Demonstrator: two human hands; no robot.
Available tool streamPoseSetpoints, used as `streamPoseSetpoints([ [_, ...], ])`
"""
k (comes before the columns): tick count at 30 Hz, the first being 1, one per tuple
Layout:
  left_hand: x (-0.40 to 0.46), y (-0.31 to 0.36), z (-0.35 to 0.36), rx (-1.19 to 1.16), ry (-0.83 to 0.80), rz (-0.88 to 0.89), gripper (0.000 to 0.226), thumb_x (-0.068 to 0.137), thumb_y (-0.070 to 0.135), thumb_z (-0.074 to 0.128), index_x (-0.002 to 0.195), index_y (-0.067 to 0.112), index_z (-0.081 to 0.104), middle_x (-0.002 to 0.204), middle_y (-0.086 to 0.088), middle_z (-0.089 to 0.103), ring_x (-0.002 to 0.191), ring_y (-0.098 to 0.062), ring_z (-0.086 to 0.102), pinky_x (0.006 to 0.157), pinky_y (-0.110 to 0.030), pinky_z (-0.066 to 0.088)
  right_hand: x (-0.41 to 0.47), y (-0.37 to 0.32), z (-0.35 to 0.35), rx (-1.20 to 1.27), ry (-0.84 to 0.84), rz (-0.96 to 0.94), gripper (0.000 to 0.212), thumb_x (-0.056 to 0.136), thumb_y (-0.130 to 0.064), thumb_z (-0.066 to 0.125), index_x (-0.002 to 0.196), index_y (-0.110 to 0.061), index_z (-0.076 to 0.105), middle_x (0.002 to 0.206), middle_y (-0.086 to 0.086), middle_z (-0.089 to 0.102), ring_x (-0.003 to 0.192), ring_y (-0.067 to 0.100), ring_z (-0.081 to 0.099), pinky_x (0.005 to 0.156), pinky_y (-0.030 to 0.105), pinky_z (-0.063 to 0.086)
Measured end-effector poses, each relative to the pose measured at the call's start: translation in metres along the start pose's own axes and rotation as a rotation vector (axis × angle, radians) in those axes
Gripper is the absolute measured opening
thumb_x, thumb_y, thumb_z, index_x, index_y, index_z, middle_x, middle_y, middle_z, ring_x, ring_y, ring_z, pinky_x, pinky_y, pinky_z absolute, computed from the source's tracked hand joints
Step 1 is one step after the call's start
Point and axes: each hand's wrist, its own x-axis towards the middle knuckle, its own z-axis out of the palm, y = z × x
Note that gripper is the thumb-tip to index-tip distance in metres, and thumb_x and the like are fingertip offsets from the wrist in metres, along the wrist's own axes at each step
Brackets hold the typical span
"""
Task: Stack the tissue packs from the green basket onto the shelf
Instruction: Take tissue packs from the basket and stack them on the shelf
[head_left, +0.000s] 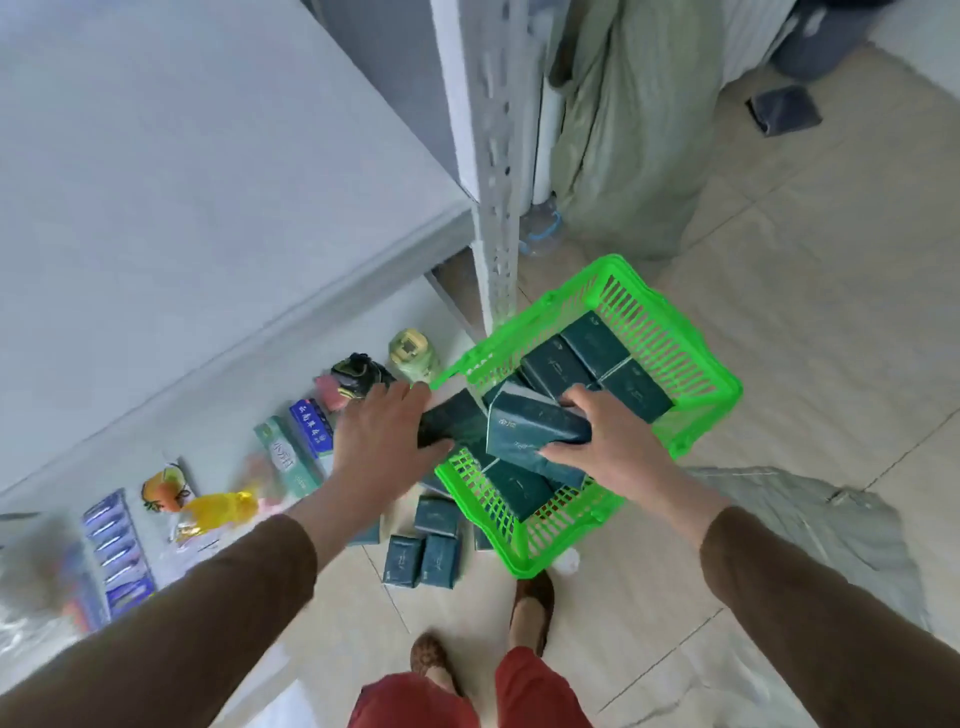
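Observation:
The green basket (696, 364) stands on the tiled floor beside the shelf post and holds several dark teal tissue packs (592, 345). My right hand (613, 441) grips one teal pack (535, 431), lifted and tilted above the basket. My left hand (384, 441) holds another dark teal pack (452, 421) over the basket's left rim. Several more teal packs (423, 553) lie on the floor left of the basket. The grey shelf board (182, 156) fills the upper left.
A white perforated shelf post (493, 182) rises just behind the basket. On the lower shelf sit boxes, a jar (413, 353), toys and blue packets (117, 551). A pale green sack (634, 119) leans at the back. My feet (530, 608) stand near the basket.

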Motion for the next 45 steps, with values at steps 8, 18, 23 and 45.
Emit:
streamPoseSetpoints([
  [8,-0.167,-0.128,-0.173,-0.253,0.258,-0.376,0.040,0.075,0.049,0.067,0.108,0.032,0.052,0.097,0.014,0.055,0.096,-0.017,0.053,0.067,-0.032,0.038,-0.058,-0.236,-0.074,0.200,-0.078,-0.383,0.063,0.074,-0.028,0.082,0.124,-0.040,0.046,0.114,-0.012,0.062,0.095,0.009,0.064,0.087,0.032,0.053],
  [18,-0.244,-0.423,-0.220,-0.280,0.419,-0.485,0.051,0.077,0.033,0.079,0.121,0.021,0.058,0.109,0.001,0.065,0.108,-0.022,0.044,0.082,-0.038,0.041,0.000,-0.517,0.065,0.420,-0.147,-0.570,0.044,0.073,-0.017,0.085,0.107,-0.027,0.059,0.105,0.001,0.068,0.093,0.023,0.066,0.091,0.042,0.052],
  [23,-0.238,-0.564,-0.213,-0.200,0.421,-0.464,0.057,0.079,0.033,0.079,0.129,0.019,0.057,0.119,0.000,0.065,0.112,-0.026,0.044,0.091,-0.038,0.039,0.042,-0.615,0.149,0.406,-0.101,-0.576,0.044,0.073,-0.015,0.084,0.110,-0.020,0.060,0.101,-0.001,0.068,0.087,0.016,0.063,0.092,0.041,0.050],
  [45,-0.176,-0.736,-0.164,0.002,0.429,-0.489,0.049,0.077,0.023,0.081,0.112,0.014,0.048,0.111,-0.009,0.052,0.101,-0.034,0.048,0.075,-0.045,0.050,0.159,-0.752,0.301,0.249,0.176,-0.445,0.056,0.081,-0.026,0.076,0.129,-0.016,0.048,0.120,0.003,0.053,0.090,0.021,0.062,0.082,0.033,0.050],
])
